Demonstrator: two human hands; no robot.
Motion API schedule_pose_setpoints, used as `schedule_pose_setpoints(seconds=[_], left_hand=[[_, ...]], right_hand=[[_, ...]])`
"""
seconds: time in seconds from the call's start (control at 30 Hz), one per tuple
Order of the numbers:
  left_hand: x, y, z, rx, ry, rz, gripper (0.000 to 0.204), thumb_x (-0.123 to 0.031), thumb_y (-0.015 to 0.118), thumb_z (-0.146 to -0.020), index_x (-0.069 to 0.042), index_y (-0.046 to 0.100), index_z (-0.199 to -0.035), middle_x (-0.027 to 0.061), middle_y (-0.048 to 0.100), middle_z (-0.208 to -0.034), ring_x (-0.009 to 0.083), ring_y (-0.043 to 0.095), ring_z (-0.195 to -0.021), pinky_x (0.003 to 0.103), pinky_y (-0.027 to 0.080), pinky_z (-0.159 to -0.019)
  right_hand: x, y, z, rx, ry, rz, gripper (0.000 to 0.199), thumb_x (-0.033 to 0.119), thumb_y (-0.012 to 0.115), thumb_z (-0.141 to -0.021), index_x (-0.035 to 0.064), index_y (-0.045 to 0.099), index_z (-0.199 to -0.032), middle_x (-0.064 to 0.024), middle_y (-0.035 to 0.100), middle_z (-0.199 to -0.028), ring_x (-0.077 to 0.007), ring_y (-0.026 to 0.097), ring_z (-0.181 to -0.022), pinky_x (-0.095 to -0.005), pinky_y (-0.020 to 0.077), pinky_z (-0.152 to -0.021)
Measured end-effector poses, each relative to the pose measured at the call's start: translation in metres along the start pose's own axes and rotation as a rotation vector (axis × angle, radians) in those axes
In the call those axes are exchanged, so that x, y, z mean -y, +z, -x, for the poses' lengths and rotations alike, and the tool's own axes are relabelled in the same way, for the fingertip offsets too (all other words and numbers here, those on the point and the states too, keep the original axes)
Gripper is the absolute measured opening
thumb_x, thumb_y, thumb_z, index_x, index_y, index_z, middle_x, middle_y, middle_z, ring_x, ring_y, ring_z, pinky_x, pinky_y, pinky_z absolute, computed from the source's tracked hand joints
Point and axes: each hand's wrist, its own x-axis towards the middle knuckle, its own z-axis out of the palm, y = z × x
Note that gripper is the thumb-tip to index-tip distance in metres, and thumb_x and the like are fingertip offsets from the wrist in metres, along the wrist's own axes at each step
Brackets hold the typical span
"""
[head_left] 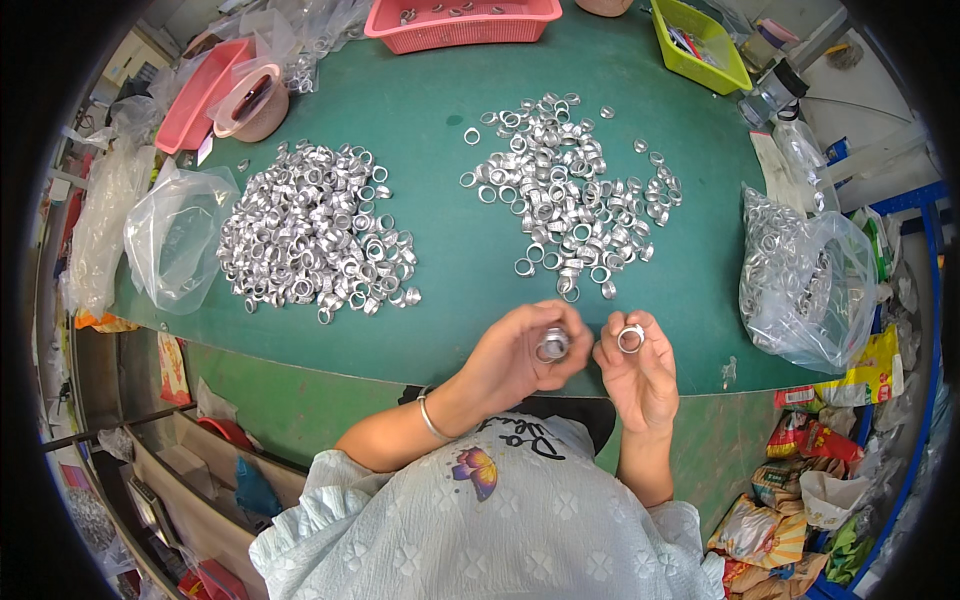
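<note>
Toward 5 o'clock from centre, left hand [515, 350] raised just above the near edge of the green tabletop [450, 180], wrist bent inward, forearm slanting up from 7 o'clock. Fingers curled and closed around a silver metal piece [552, 345], blurred; whether 1 ring or several stacked, impossible to tell. Thin metal bangle [430, 415] around the left wrist. At 4 o'clock, right hand [645, 375] upright, forearm nearly vertical, thumb and fingertips pinching 1 silver ring [631, 339], round opening turned toward the camera. Both hands close together, but apart.

Dark, slanted lettering [535, 440] across the shirt [430, 540], partly lost in folds, beside a purple-and-orange butterfly print [475, 472]. Bold printing on a yellow packet [870, 370] at 3 o'clock and on a red packet [830, 440] at 4 o'clock.

At 10 o'clock, a dense, shiny heap of rings [310, 230]; at 1 o'clock, a looser pile of rings [575, 190], with stray pieces around the edges. At 3 o'clock, a clear, crinkled plastic bag [830, 320] full of similar metal pieces; at 9 o'clock, a thin, filmy bag [180, 240]. Pink plastic basket [465, 35] with perforated sides at 12 o'clock; lime-green, rectangular tray [715, 75] at 1 o'clock. Shirt cloth pale, puckered, flower-patterned, ruffled at the sleeve.
</note>
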Motion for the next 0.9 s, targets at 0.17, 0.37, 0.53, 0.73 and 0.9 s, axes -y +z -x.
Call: schedule_pose_setpoints(seconds=[0.17,0.37,0.53,0.73,0.9], left_hand=[[0.007,0.014,0.002,-0.262,0.103,-0.4,0.016,-0.014,0.054,-0.088,-0.001,0.058,-0.097,-0.0005,0.05,-0.074,0.0051,0.041,-0.054,0.017,0.027,-0.041],[0.012,0.023,0.0,-0.24,0.395,-0.871,0.026,-0.003,0.063,-0.08,-0.001,0.058,-0.105,-0.0027,0.048,-0.073,0.0033,0.041,-0.059,0.015,0.03,-0.047],[0.016,0.015,-0.005,-0.153,0.615,-1.241,0.028,-0.001,0.066,-0.076,-0.002,0.061,-0.104,-0.0023,0.048,-0.074,0.0031,0.041,-0.059,0.015,0.031,-0.048],[0.0,0.003,-0.002,-0.169,0.014,0.019,0.021,-0.018,0.049,-0.087,-0.002,0.054,-0.099,-0.0011,0.037,-0.064,0.0062,0.033,-0.047,0.017,0.025,-0.039],[-0.001,-0.006,-0.003,-0.092,-0.037,0.091,0.027,-0.025,0.04,-0.092,-0.002,0.053,-0.087,0.0021,0.039,-0.065,0.007,0.032,-0.046,0.017,0.024,-0.037]], right_hand=[[-0.005,-0.001,0.0,-0.041,-0.093,0.202,0.024,0.008,0.059,-0.084,0.0008,0.051,-0.105,-0.0131,0.053,-0.101,-0.0162,0.05,-0.084,-0.0284,0.0402,-0.073],[-0.008,0.0,0.001,-0.09,-0.107,0.271,0.02,0.007,0.06,-0.084,0.0007,0.051,-0.101,-0.0127,0.057,-0.099,-0.0153,0.051,-0.083,-0.0264,0.0424,-0.072],[-0.013,0.001,0.006,-0.132,-0.063,0.312,0.017,0.006,0.058,-0.085,0.0003,0.051,-0.1,-0.0121,0.058,-0.097,-0.0138,0.052,-0.083,-0.0262,0.0432,-0.075],[0.008,-0.013,-0.01,-0.387,-0.503,1.268,0.012,-0.001,0.058,-0.079,-0.0021,0.056,-0.091,-0.0102,0.059,-0.095,-0.013,0.052,-0.077,-0.0239,0.0405,-0.07],[0.005,-0.024,-0.024,-0.267,-0.469,1.828,0.037,0.005,0.07,-0.068,0.0009,0.057,-0.102,-0.0159,0.055,-0.101,-0.0304,0.051,-0.091,-0.0367,0.0413,-0.08]])
